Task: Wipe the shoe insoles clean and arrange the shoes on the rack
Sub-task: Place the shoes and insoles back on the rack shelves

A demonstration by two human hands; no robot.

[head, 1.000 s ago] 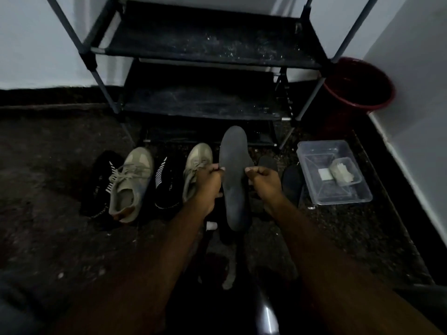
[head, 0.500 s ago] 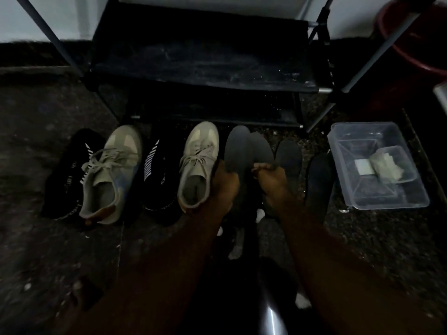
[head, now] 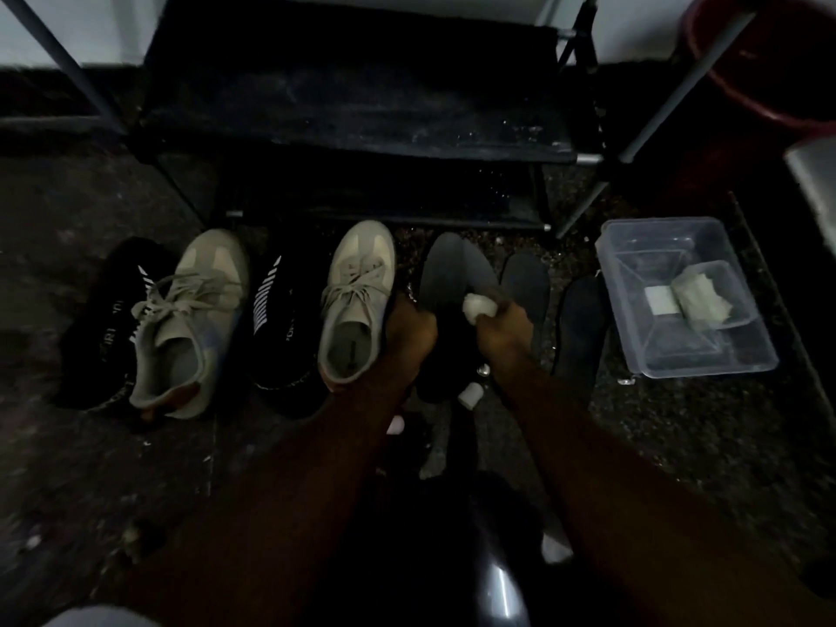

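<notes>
The insole (head: 445,271) runs lengthwise away toward the rack (head: 362,106), the left hand (head: 411,330) gripping its left side, the right hand (head: 504,325) pinching a white wipe (head: 475,307) onto it.

Four shoes (head: 235,323) before rack (head: 362,115), tub (head: 687,355) right.

A dim corner of a home, likely an entryway; a black metal shoe rack (head: 362,106) stands against a pale wall (head: 59,29); shoes (head: 357,305) line the speckled floor (head: 90,468); a red bucket (head: 769,70) sits nearby.
</notes>
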